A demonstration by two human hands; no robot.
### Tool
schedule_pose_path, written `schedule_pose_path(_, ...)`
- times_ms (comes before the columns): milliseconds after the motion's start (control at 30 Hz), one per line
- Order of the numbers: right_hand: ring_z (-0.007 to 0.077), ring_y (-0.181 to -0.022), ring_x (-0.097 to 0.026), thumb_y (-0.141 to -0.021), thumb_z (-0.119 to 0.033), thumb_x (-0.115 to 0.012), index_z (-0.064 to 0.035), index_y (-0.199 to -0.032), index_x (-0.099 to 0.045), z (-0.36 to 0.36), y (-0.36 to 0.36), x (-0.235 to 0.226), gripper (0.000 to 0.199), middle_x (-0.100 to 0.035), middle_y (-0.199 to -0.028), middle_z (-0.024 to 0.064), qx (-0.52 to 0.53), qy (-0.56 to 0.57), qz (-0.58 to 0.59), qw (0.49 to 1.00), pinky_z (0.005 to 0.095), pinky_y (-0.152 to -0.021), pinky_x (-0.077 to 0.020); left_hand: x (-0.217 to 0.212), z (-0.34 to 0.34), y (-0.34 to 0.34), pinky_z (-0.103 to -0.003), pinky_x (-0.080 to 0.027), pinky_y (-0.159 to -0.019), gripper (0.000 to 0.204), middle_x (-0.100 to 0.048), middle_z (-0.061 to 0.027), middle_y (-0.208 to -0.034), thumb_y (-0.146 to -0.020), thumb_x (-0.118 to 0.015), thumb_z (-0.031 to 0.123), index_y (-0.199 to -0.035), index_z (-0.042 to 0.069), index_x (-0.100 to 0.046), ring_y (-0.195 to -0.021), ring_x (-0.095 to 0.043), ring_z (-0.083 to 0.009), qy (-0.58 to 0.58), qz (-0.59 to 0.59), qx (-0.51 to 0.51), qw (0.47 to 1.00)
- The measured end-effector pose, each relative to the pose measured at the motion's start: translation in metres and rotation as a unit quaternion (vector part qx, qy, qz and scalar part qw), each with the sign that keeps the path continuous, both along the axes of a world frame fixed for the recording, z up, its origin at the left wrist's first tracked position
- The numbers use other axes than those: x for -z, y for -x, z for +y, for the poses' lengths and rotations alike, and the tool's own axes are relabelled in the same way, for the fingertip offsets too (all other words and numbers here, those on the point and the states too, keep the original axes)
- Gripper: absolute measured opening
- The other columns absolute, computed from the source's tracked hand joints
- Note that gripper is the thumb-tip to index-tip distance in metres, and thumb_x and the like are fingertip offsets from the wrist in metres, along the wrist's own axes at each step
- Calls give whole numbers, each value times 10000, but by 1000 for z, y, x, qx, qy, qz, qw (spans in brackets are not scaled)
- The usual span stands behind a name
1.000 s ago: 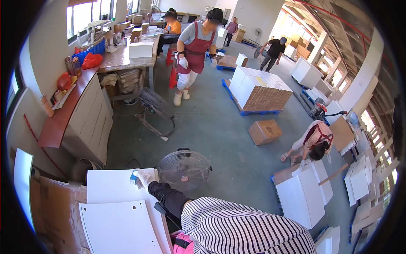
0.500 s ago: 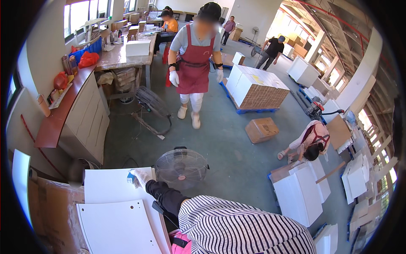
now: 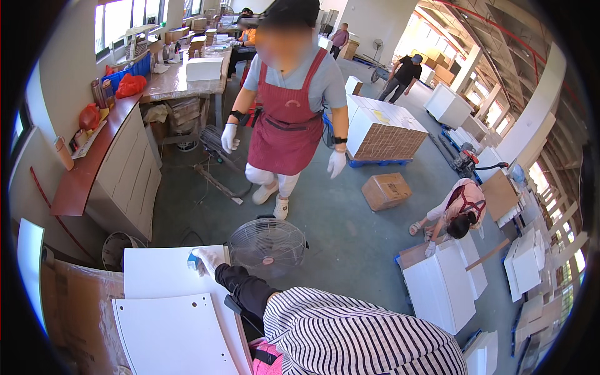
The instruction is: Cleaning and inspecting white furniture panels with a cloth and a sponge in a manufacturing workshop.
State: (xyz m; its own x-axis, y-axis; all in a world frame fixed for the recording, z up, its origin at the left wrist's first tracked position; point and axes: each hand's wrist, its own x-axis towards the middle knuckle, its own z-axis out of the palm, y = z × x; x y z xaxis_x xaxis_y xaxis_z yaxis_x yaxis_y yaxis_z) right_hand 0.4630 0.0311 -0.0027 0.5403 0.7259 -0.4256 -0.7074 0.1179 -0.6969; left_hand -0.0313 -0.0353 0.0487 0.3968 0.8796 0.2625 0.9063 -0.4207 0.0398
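My right hand (image 3: 207, 260), in a pale glove, reaches left from a black sleeve cover and a striped sleeve. Its fingers are closed round a small blue block-like thing (image 3: 192, 261), its kind hard to make out, pressed against a large white panel (image 3: 153, 269). Nearer to me, a second white panel (image 3: 169, 337) with small dark holes along its edges lies overlapping the first. My left hand is out of view. Part of my pink apron (image 3: 267, 357) shows below the right arm.
A floor fan (image 3: 267, 245) stands just beyond the panels. A co-worker in a red apron (image 3: 284, 134) is close behind it. At left are a drawer cabinet (image 3: 122, 172) and a bin (image 3: 115, 250); at right, a cardboard box (image 3: 387, 192) and a bending co-worker (image 3: 462, 203).
The co-worker in the red apron has walked closer to me. My right hand stays at nearly the same spot on the panel. The bending co-worker's hand has shifted onto the white stack.
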Motion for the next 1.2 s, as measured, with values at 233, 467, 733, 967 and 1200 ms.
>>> schedule_pose_path(233, 157, -428, -533, -939, -334, -568, -95, -846, -622, -1, 2, -1, 261, -623, -639, 59, -16, -6, -19, 1000, 309, -382, -420, 0, 2, 2, -518, -329, -1122, 560, -515, -221, -1405, -979, -498, 393, -1369, -8, -528, -1324, -445, -405, 11, 4, -2, 1000)
schedule_pose_path(467, 164, -419, -536, -952, -332, -548, -88, -874, -624, 0, 3, -4, 267, -618, -629, 61, -16, 18, -16, 1000, 311, -378, -419, -1, 2, 0, -523, -328, -1121, 570, -513, -226, -1406, -972, -496, 404, -1370, -2, -527, -1324, -445, -409, 20, -4, -9, 1000)
schedule_pose_path(733, 163, -529, -608, -833, -139, -712, -35, -899, -613, -3, 1, -27, 158, -631, -716, 71, 97, 115, -57, 987, 315, -441, -490, -5, 1, -4, -527, -319, -1125, 570, -508, -222, -1414, -956, -512, 396, -1357, -7, -542, -1345, -425, -401, 26, -36, -17, 999)
schedule_pose_path(967, 168, -596, -635, -817, -104, -724, 1, -965, -605, -8, 5, -39, 217, -636, -780, 84, 102, 101, -51, 988, 322, -464, -510, -5, 1, -4, -517, -308, -1134, 566, -494, -216, -1432, -954, -518, 384, -1379, 10, -529, -1359, -416, -386, 48, -34, -28, 998)
schedule_pose_path(1200, 172, -600, -637, -828, -112, -714, -8, -989, -596, -4, 8, -34, 226, -635, -780, 83, 85, 103, -50, 990, 322, -478, -518, 1, 1, 2, -509, -304, -1140, 569, -490, -204, -1442, -959, -512, 391, -1388, 18, -523, -1365, -416, -372, 48, -24, -38, 998)
